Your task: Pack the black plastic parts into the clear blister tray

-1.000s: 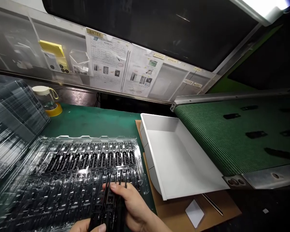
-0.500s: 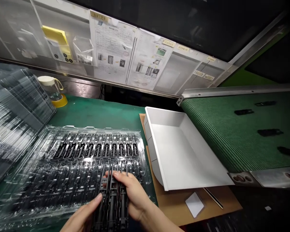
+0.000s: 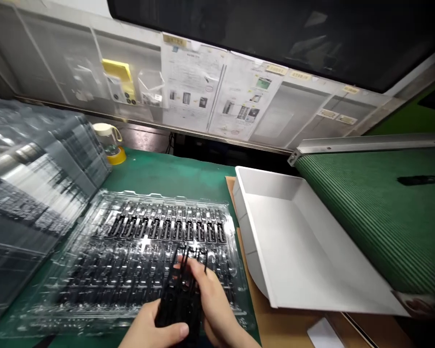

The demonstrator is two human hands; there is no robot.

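Both hands are gripping a bundle of black plastic strips — left hand underneath, right hand wrapping the side — over the clear blister tray. A white bin is sitting right of that tray — stacked trays crowding its left.

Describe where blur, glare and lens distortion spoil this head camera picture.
Head view: motion blur smears the stacked clear plastic trays at left and the bundle of black plastic parts in both hands; white glare spots sparkle on the clear blister tray; wide-angle distortion bends the wall rail and green ribbed conveyor belt.
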